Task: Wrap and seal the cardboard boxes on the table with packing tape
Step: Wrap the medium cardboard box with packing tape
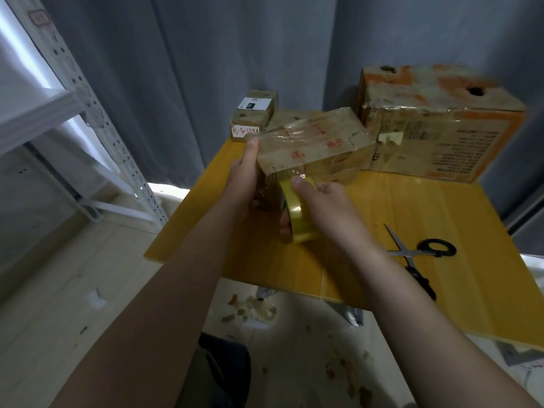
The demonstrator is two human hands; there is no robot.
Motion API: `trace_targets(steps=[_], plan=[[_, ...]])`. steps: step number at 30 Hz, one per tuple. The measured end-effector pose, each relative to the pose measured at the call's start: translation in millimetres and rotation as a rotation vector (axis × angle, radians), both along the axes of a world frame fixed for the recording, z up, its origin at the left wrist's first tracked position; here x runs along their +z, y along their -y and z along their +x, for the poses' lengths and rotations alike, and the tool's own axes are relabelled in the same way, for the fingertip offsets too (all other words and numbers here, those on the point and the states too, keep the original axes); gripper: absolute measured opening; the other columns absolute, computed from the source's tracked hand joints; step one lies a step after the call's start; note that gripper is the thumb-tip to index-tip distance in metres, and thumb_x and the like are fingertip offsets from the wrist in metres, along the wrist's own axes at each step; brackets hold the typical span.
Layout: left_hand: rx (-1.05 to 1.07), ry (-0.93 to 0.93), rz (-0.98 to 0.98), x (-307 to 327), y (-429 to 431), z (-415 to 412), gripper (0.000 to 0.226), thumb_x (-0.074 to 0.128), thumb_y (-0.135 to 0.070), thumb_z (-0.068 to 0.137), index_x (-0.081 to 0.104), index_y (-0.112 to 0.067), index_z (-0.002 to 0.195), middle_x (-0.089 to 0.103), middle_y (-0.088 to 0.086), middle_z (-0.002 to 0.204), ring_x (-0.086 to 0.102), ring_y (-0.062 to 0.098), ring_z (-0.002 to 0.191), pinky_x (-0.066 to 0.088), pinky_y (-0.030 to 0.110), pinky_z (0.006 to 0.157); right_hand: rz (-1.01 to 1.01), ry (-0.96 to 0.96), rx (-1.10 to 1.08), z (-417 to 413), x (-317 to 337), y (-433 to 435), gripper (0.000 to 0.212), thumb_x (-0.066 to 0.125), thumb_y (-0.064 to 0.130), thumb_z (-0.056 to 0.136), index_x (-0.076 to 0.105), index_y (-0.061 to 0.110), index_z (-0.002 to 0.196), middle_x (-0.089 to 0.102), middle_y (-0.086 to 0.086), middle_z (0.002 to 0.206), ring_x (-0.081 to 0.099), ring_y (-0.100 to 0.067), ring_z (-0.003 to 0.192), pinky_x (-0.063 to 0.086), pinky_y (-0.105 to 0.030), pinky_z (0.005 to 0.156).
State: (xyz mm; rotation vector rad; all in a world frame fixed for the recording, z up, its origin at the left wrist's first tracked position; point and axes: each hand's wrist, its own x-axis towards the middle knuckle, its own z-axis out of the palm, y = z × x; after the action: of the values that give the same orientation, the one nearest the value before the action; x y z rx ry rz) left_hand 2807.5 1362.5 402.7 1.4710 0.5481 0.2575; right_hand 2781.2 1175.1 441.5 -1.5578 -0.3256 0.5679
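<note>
A small cardboard box (312, 139), shiny with clear tape, is tilted up off the yellow table (368, 260). My left hand (244, 172) grips its left end, thumb on the top corner. My right hand (321, 207) holds a yellow roll of packing tape (297, 219) against the box's near face, thumb over the roll's top. A strip of tape runs from the roll onto the box. A large worn box (435, 122) with orange print stands at the back right. Two little boxes (253, 116) are stacked at the back left.
Black-handled scissors (418, 254) lie open on the table's right side. A white metal shelf frame (97, 128) stands to the left. Grey curtains hang behind. Scraps of torn tape and paper (259, 307) litter the floor under the table's near edge.
</note>
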Motion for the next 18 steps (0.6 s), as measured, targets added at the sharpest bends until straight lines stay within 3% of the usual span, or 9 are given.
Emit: trace_targets(steps=[1,2,3,5,8,10,12,15,18], plan=[[-0.028,-0.01,-0.001,0,-2,-1,0.073,0.036,-0.08,0.095,0.075,-0.02,0.111,0.076,-0.001,0.088,0.07,0.018,0.077,0.057,0.031,0.063,0.0,-0.001,0.007,1,1,1,0.042,0.051,0.035,0.109,0.071,0.003,0.092,0.076,-0.019,0.074,0.075,-0.031,0.059,0.058,-0.03,0.05],[-0.056,-0.024,0.0,-1,-5,-2,0.074,0.034,-0.08,0.095,0.073,-0.022,0.119,0.078,0.003,0.103,0.073,0.023,0.094,0.061,0.039,0.079,-0.003,-0.004,0.016,2,2,2,0.041,0.052,0.036,0.109,0.071,0.002,0.096,0.076,-0.019,0.074,0.075,-0.031,0.06,0.058,-0.031,0.05],[-0.076,-0.051,0.011,0,-7,-4,0.078,0.032,-0.082,0.093,0.069,-0.024,0.13,0.075,0.007,0.121,0.069,0.028,0.114,0.057,0.047,0.096,-0.01,-0.01,0.025,3,3,3,0.041,0.052,0.037,0.109,0.07,0.002,0.099,0.076,-0.019,0.075,0.075,-0.031,0.06,0.059,-0.032,0.05],[-0.061,-0.142,0.139,3,-9,-11,0.097,0.028,-0.092,0.079,0.061,-0.026,0.142,0.062,0.013,0.142,0.054,0.034,0.136,0.046,0.056,0.111,-0.019,-0.024,0.04,3,3,3,0.04,0.053,0.037,0.108,0.07,0.001,0.101,0.076,-0.02,0.076,0.075,-0.032,0.061,0.061,-0.034,0.052],[-0.048,-0.035,0.423,6,-10,-22,0.094,0.036,-0.092,0.074,0.068,-0.023,0.129,0.066,0.009,0.133,0.058,0.027,0.129,0.048,0.052,0.11,-0.005,-0.039,0.048,3,2,2,0.039,0.054,0.036,0.108,0.069,0.001,0.103,0.076,-0.021,0.077,0.075,-0.032,0.062,0.061,-0.035,0.054],[-0.168,0.156,0.416,3,-14,-27,0.077,0.065,-0.074,0.077,0.057,-0.026,0.137,0.066,-0.005,0.132,0.064,0.011,0.121,0.056,0.035,0.101,-0.009,-0.04,0.046,4,1,4,0.039,0.054,0.037,0.108,0.068,0.001,0.106,0.076,-0.021,0.077,0.075,-0.032,0.062,0.061,-0.034,0.053],[-0.272,0.253,0.396,-2,-20,-30,0.097,0.087,-0.058,0.069,0.039,-0.031,0.148,0.058,-0.013,0.14,0.059,-0.001,0.126,0.055,0.021,0.096,-0.013,-0.032,0.045,5,0,5,0.041,0.054,0.037,0.108,0.069,-0.001,0.107,0.076,-0.02,0.077,0.075,-0.031,0.061,0.061,-0.035,0.053],[-0.243,0.259,0.376,-6,-26,-33,0.114,0.095,-0.052,0.061,0.034,-0.029,0.155,0.053,-0.008,0.15,0.053,0.007,0.137,0.051,0.035,0.109,0.031,-0.023,0.062,5,-6,9,0.041,0.055,0.038,0.107,0.069,-0.001,0.109,0.076,-0.022,0.079,0.074,-0.03,0.061,0.062,-0.039,0.059],[-0.166,0.256,0.395,-8,-26,-34,0.089,0.093,-0.052,0.062,0.051,-0.043,0.139,0.065,-0.015,0.137,0.06,0.007,0.129,0.055,0.043,0.106,0.09,-0.023,0.111,9,-10,15,0.039,0.058,0.037,0.105,0.069,0.001,0.115,0.076,-0.024,0.087,0.074,-0.031,0.066,0.063,-0.043,0.068]])
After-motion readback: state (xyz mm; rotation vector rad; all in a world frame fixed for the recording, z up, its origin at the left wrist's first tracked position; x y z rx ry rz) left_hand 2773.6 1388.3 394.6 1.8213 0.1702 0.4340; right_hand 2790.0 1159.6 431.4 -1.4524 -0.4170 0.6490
